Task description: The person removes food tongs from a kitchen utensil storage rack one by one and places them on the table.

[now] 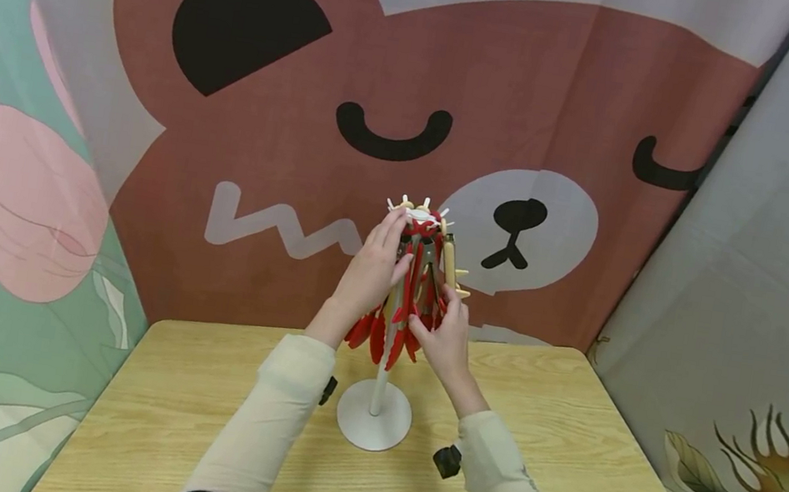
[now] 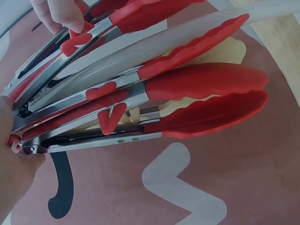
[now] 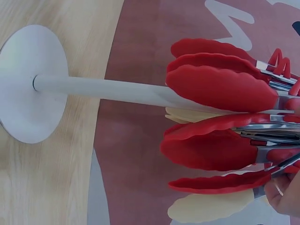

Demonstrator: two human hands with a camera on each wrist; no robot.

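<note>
A white stand [image 1: 376, 399] with a round base bears several kitchen tongs [image 1: 397, 335] with red scalloped heads, hung around its pole. At the top is a ring of white hooks [image 1: 420, 214]. My left hand [image 1: 366, 271] lies along the upper left side of the hanging tongs, fingers straight and thumb apart. Lower on the right, my right hand [image 1: 445, 341] pinches one pair of tongs between thumb and fingers; its fingers [image 2: 65, 14] show at a red piece on the metal arm. Beige-headed tongs [image 3: 211, 206] hang among the red ones.
The stand's base rests on a wood-grain table [image 1: 191, 402]. Close behind hangs a curtain [image 1: 260, 177] with a bear print, and a grey curtain [image 1: 752, 288] borders the right side. A black wrist device [image 1: 447, 460] sits beside my right sleeve.
</note>
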